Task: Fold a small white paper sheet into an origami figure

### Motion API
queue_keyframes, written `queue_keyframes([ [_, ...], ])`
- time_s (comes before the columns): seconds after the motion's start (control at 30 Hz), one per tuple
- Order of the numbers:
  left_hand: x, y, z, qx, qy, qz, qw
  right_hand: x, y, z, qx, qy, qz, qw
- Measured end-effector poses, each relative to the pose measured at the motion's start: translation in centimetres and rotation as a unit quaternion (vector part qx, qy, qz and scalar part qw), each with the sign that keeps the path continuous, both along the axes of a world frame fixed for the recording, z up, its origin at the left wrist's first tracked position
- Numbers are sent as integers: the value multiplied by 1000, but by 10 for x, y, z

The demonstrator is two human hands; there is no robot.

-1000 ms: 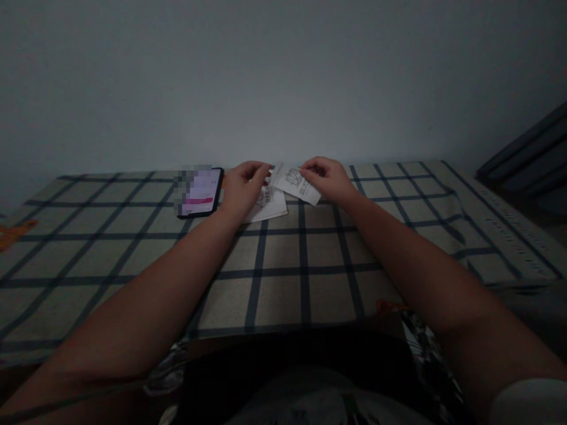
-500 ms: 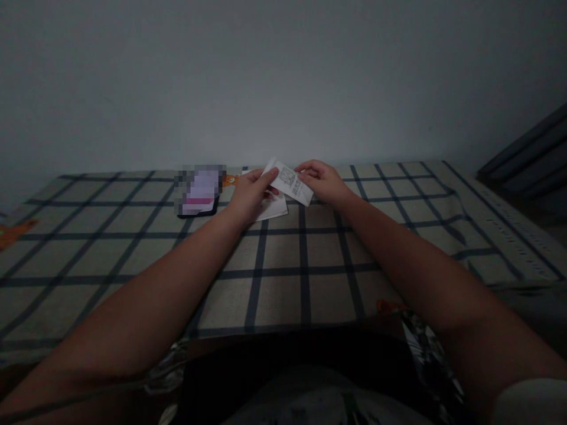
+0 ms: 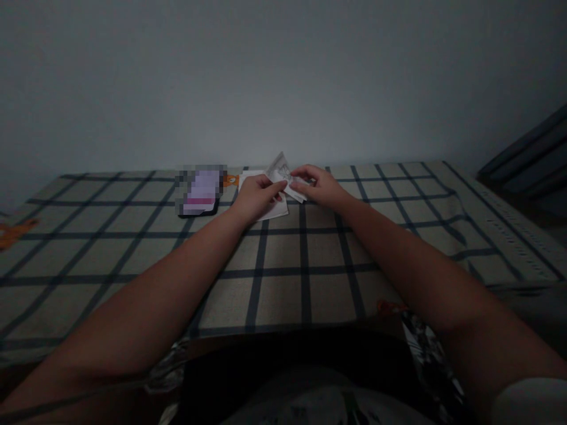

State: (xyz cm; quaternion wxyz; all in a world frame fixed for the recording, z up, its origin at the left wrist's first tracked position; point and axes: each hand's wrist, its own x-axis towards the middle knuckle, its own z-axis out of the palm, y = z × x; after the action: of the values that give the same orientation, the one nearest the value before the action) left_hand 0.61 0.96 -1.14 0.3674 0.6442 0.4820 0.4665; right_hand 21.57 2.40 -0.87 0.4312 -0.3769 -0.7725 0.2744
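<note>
A white paper sheet point(image 3: 278, 167) with dark printing is held between my two hands, bent or folded so that one corner points up. My left hand point(image 3: 257, 198) pinches its left side between thumb and fingers. On the right side, the thumb and fingers of my right hand point(image 3: 315, 183) close on the same paper. Beneath my left hand, another white paper point(image 3: 277, 211) lies flat on the checked tablecloth point(image 3: 283, 251), mostly covered by the hand. The printing is too small and dim to read.
A phone point(image 3: 201, 192) with a lit, partly pixelated screen lies left of my left hand. Behind the table rises a plain wall point(image 3: 283, 77). Dark folded fabric point(image 3: 531, 159) hangs at the far right. The table's front edge is close to my body.
The held paper has gone from nearly flat, print showing, to bent with a corner raised. My left thumb has moved right and down along it; my right hand has shifted slightly left.
</note>
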Motion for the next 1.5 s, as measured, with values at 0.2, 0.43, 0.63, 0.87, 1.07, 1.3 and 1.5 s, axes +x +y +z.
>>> queue_keyframes([
  [0.2, -1, -1, 2, 51, 39, 8, 998, 0, 1, -5, 4, -33, 30, 999],
  [0.43, -3, 0, 5, 86, 67, 7, 994, 4, 2, -4, -14, -15, 34, 999],
  [0.63, -3, 3, 2, 107, 57, -48, 991, 6, 1, 0, 20, -46, 8, 999],
  [0.87, -5, 8, -4, 50, -36, -26, 998, 9, -3, 9, 24, -76, -84, 993],
  [1.07, -2, 12, -4, 44, -112, 35, 992, 12, 2, 10, -23, -17, -154, 988],
  [1.3, -1, 14, 2, -26, -166, 63, 984, 15, 11, 2, -136, 96, -88, 982],
  [1.5, -4, 20, -2, -26, -187, 69, 980, 16, 19, -6, -149, 158, -64, 974],
])
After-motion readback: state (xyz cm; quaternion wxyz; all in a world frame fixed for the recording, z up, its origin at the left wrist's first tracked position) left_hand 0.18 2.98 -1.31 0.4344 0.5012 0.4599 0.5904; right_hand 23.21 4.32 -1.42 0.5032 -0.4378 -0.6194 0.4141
